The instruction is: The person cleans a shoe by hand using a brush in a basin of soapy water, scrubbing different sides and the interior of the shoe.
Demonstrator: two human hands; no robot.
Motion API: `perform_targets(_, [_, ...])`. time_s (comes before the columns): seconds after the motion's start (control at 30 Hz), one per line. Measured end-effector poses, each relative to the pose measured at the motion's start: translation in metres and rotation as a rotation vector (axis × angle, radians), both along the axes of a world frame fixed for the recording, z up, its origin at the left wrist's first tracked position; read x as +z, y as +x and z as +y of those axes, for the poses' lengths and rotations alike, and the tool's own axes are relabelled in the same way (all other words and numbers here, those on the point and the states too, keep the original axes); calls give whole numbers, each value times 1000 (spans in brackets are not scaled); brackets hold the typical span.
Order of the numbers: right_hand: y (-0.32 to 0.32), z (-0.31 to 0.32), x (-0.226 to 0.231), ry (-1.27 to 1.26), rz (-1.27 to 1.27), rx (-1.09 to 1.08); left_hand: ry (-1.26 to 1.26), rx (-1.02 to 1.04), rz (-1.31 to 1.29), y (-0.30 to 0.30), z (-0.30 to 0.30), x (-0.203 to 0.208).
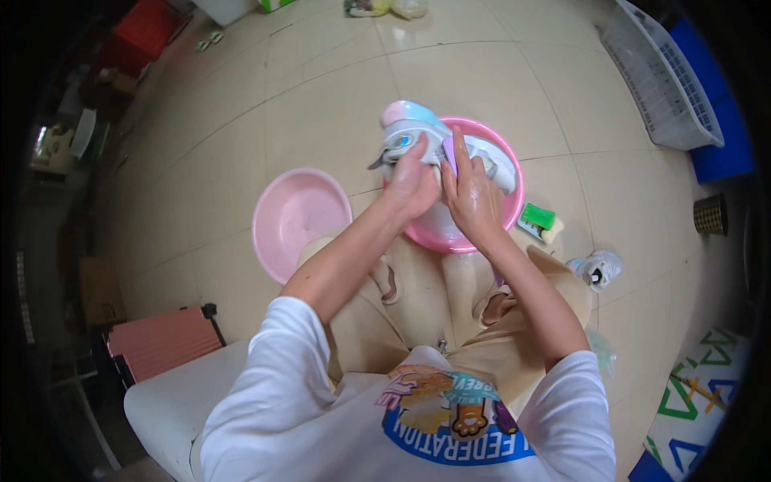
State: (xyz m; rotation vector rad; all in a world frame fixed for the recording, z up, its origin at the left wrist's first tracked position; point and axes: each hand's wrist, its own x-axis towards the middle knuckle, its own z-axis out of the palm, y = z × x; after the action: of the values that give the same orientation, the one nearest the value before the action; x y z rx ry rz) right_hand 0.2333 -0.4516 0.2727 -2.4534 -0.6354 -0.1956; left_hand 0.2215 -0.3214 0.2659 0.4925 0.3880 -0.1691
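Over the pink basin (pixel 514 205) my left hand (pixel 416 183) grips a white shoe (pixel 399 138) with a pink and pale-blue sole. The shoe is tilted, its sole facing away from me. My right hand (pixel 474 193) is closed round a small purple brush (pixel 450 154), pressed to the shoe, index finger stretched along it. The bristles are hidden. A rounded white shoe part (pixel 499 165) shows right of the brush, over the basin; I cannot tell whether it belongs to the same shoe. Both hands look wet.
A paler pink basin (pixel 277 229) stands at left. Right of the working basin lie a green sponge-like block (pixel 538 217) and a pale soap-like piece (pixel 552 232). A white shoe-like bundle (pixel 598 269) lies farther right. A white basket (pixel 654 80) and patterned bin (pixel 710 216) stand at the right.
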Motion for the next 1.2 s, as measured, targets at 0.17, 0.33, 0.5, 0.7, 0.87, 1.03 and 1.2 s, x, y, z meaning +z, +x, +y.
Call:
perform_targets(0.17, [33, -28, -32, -110, 57, -134, -90, 120, -8, 7, -18, 3])
perform_targets(0.33, [9, -11, -25, 2, -70, 4, -31, 134, -17, 4, 1, 17])
perform_targets(0.5, [47, -22, -19, -89, 14, -209, -240, 137, -126, 8, 7, 14])
perform_targets(0.7, [44, -19, -10, -43, 11, -160, -277, 129, -118, 10, 9, 23])
perform_targets(0.87, [46, -12, -19, -56, -43, -185, -350, 100, -157, 14, 11, 12])
perform_targets(1.03, [55, -25, -14, -85, 49, -226, -397, 116, -130, 11, 11, 14])
perform_targets(1.2, [68, -46, -20, 281, 117, -279, -416, 137, -137, 13, 11, 13])
